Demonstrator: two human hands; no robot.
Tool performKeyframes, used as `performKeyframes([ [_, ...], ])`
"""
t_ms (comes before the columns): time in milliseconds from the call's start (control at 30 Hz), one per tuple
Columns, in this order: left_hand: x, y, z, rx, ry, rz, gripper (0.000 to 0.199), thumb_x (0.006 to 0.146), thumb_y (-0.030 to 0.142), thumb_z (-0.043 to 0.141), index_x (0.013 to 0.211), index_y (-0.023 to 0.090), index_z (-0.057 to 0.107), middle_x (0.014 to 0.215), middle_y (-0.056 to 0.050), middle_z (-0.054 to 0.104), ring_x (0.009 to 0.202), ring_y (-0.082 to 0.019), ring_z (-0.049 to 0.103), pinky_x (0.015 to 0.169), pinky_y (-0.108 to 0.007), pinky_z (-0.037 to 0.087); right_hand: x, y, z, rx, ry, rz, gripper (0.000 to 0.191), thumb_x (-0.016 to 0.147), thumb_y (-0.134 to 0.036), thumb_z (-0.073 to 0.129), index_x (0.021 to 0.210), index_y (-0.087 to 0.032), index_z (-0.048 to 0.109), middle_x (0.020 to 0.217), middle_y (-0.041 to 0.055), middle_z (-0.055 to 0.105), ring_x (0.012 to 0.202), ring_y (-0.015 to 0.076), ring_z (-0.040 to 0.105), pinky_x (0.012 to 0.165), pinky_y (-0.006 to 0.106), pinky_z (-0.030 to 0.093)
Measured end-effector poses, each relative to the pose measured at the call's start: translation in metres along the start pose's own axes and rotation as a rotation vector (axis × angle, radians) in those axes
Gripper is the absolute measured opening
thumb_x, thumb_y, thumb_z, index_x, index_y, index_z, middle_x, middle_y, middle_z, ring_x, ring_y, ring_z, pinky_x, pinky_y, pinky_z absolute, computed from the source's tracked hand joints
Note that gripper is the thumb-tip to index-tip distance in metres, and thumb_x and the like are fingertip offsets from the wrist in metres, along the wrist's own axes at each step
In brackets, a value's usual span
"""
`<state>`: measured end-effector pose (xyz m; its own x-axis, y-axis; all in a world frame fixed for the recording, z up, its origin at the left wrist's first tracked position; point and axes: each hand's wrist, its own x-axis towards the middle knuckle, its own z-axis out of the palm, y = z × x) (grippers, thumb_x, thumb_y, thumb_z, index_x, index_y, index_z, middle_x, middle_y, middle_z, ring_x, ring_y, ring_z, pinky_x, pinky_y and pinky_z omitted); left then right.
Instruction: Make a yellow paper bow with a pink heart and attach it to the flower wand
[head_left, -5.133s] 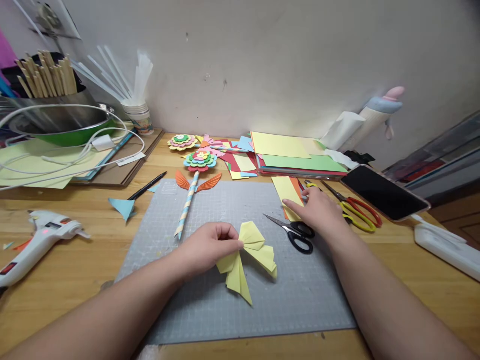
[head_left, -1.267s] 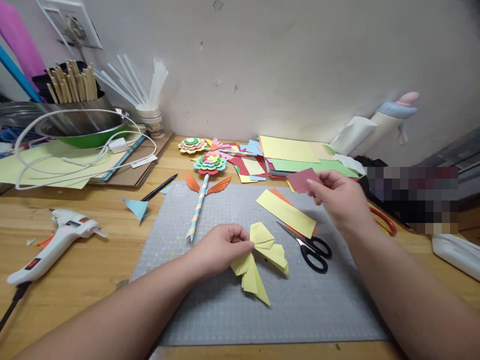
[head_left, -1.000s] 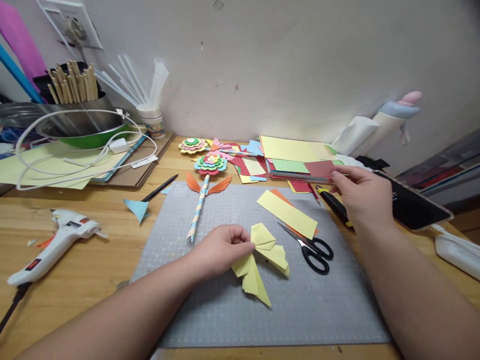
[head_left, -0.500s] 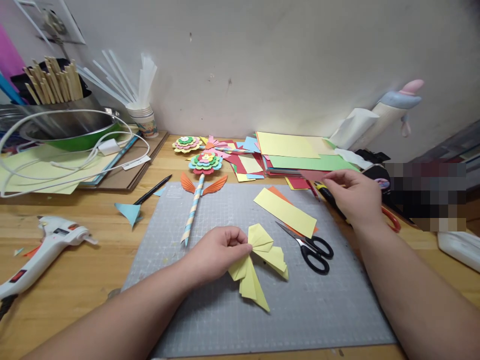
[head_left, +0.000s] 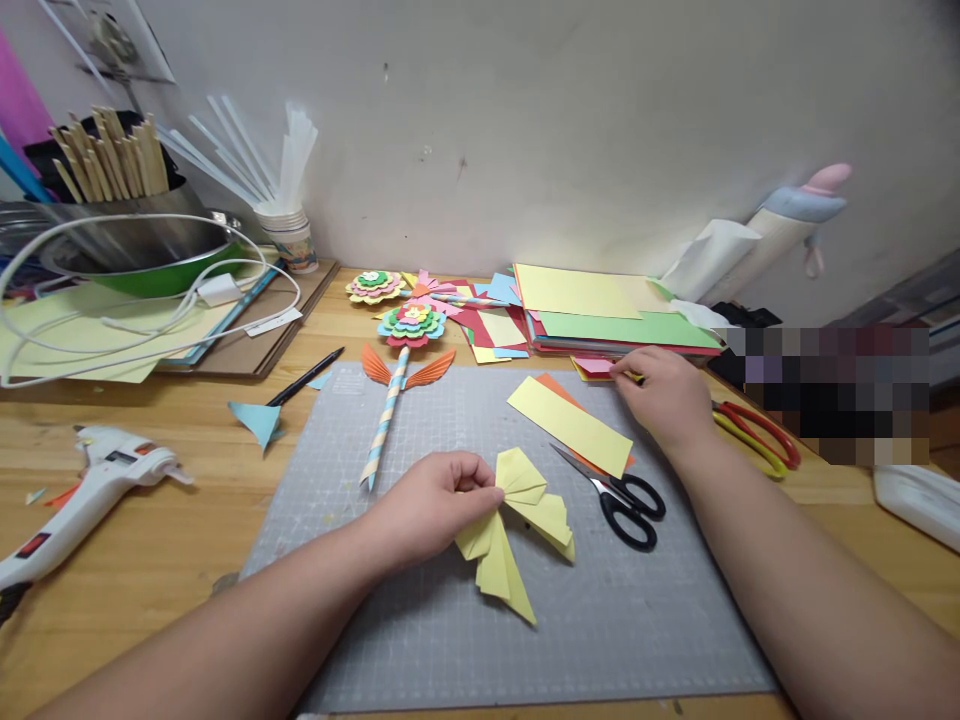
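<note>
Wooden table (head_left: 180,400): grey cutting mat (head_left: 600,630), white glue gun (head_left: 86,492), black pen (head_left: 308,376), coloured paper stack (head_left: 577,292).

Folded paper (head_left: 499,570), plain pale yellow; mat (head_left: 630,630), grey with a fine pale grid; scissors (head_left: 604,489), black-handled; upper strip (head_left: 570,425), pale yellow; lower strip (head_left: 553,385), orange; scraps (head_left: 594,366) at the mat's far edge, pink and yellow; flower (head_left: 411,326), tiered red, blue, green, yellow; stem (head_left: 387,415), striped blue and cream; leaves (head_left: 430,369), orange.

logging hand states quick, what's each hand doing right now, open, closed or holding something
Left hand: closed, pinching the folded yellow paper.
Right hand: at the pink paper; whether it grips it cannot be told.
</note>
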<state>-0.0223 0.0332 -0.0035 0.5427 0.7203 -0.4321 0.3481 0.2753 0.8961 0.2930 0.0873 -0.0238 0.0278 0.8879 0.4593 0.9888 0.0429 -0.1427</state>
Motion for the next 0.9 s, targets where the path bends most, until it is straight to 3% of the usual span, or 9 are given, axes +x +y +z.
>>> performKeyframes([
  [500,-0.001,0.002,0.0,-0.02,0.009,-0.011,0.019,0.073,0.035,0.062,0.075,0.016,0.058,0.065,0.0,0.055,0.058,-0.013,0.047,0.053,-0.024,0.032,0.001,-0.002,0.01,-0.142,-0.024,-0.013,0.023,0.085,-0.024,0.05,0.082,-0.019,0.071,0.089,0.0078,0.073,0.085,0.0264,0.061,0.07,0.035,0.035],
  [600,-0.001,0.001,0.0,-0.027,0.003,-0.015,0.02,0.073,0.036,0.062,0.076,0.016,0.058,0.066,0.0,0.055,0.059,-0.013,0.047,0.053,-0.024,0.032,-0.001,-0.009,0.006,-0.138,0.001,-0.031,0.024,0.087,-0.024,0.048,0.09,-0.016,0.07,0.092,0.0105,0.073,0.086,0.028,0.061,0.071,0.036,0.035],
  [700,0.0,0.0,-0.001,-0.037,-0.005,-0.012,0.019,0.074,0.035,0.061,0.076,0.016,0.058,0.065,0.001,0.054,0.058,-0.012,0.047,0.053,-0.024,0.032,0.001,-0.029,0.0,-0.106,-0.005,-0.137,0.027,0.091,-0.025,0.045,0.099,-0.014,0.068,0.098,0.0113,0.072,0.09,0.0259,0.061,0.075,0.036,0.036],
  [833,0.0,-0.003,-0.001,-0.054,-0.001,-0.001,0.02,0.074,0.036,0.06,0.076,0.016,0.057,0.064,0.001,0.053,0.058,-0.012,0.046,0.052,-0.024,0.031,0.018,-0.065,0.0,-0.078,-0.112,-0.403,0.02,0.091,-0.027,0.051,0.096,-0.026,0.07,0.111,0.0016,0.07,0.101,0.0213,0.058,0.084,0.035,0.033],
  [900,0.0,-0.004,-0.001,-0.063,0.005,0.002,0.019,0.073,0.035,0.061,0.074,0.016,0.057,0.063,0.001,0.051,0.057,-0.012,0.044,0.052,-0.024,0.029,0.031,-0.077,0.005,-0.105,-0.128,-0.47,0.022,0.091,-0.022,0.05,0.091,-0.025,0.071,0.11,0.0031,0.071,0.099,0.0227,0.058,0.085,0.038,0.028],
])
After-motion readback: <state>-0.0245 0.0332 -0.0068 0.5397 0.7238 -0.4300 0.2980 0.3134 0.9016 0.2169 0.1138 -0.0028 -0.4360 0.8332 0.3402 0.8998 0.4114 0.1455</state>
